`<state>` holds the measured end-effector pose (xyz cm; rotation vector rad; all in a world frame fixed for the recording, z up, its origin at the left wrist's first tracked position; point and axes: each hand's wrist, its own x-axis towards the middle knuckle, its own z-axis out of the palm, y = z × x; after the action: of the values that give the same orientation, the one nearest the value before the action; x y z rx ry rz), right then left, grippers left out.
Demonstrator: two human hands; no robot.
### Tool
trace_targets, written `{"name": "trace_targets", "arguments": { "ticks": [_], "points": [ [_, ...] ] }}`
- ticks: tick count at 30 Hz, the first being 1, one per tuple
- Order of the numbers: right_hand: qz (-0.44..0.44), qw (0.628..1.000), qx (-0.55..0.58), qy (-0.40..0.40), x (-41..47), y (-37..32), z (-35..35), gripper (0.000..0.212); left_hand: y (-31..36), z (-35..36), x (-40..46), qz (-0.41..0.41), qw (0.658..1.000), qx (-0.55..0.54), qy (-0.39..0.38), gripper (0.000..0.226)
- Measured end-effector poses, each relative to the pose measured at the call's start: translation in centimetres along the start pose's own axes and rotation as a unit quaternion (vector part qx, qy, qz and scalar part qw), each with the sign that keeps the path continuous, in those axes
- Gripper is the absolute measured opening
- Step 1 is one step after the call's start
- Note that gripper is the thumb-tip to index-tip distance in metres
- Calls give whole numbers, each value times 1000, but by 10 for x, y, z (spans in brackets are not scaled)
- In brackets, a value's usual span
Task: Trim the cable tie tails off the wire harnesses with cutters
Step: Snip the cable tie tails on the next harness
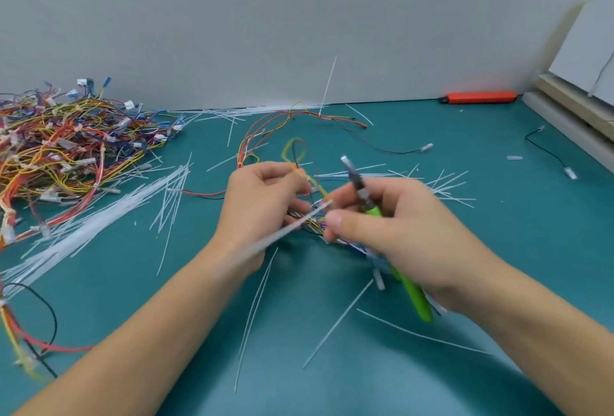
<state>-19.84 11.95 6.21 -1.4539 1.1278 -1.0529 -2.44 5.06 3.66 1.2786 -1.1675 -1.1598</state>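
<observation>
A big pile of wire harnesses sits at the far left of the green worktop, with loose white cable tie tails lying beside it. In the middle, the left hand curls its fingers around one harness, and a blurry white tie tail sticks out toward the wrist. Just beside it, the right hand grips the green cutters, tips pointing up. Far back on the right lies an orange tool.
</observation>
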Motion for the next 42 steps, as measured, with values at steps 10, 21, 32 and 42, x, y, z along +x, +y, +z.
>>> {"name": "trace_targets", "arguments": {
  "ticks": [10,21,32,42],
  "points": [
    [212,955,205,-17,14,-4,-31,7,6,4,-17,419,875,228,-75,31],
    [270,927,250,-69,18,1,-39,3,9,-1,-16,324,917,179,-147,4],
    [165,986,-36,-8,15,-5,-63,9,5,0,-14,272,935,193,-121,11],
    [61,918,-392,-14,11,-1,-70,35,5,0,-11,217,960,134,-119,7]
  ]
}}
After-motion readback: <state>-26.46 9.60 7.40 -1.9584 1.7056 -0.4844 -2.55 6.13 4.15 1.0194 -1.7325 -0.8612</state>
